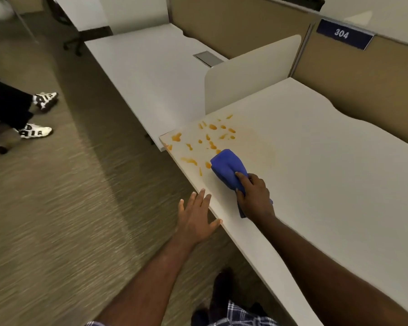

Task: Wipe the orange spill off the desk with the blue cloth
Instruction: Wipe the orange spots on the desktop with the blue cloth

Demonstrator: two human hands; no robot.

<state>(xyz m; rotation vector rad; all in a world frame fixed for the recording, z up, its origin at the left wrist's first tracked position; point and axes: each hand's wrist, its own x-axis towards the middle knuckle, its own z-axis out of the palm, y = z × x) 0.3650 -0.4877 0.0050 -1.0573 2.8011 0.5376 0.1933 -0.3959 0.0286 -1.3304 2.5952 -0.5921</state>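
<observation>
Orange spill (205,140) lies as several drops and streaks on the near left corner of the white desk (316,165). A bunched blue cloth (226,167) rests on the desk at the right edge of the drops, touching some of them. My right hand (254,196) grips the cloth's near end and presses it on the desk. My left hand (196,216) hovers flat with spread fingers just off the desk's front edge, thumb touching the edge, holding nothing.
A white divider panel (250,71) stands behind the spill, with another white desk (156,74) beyond it. Tan partition walls carry a blue "304" sign (343,34). Another person's legs and white shoes (35,130) are on the carpet at far left.
</observation>
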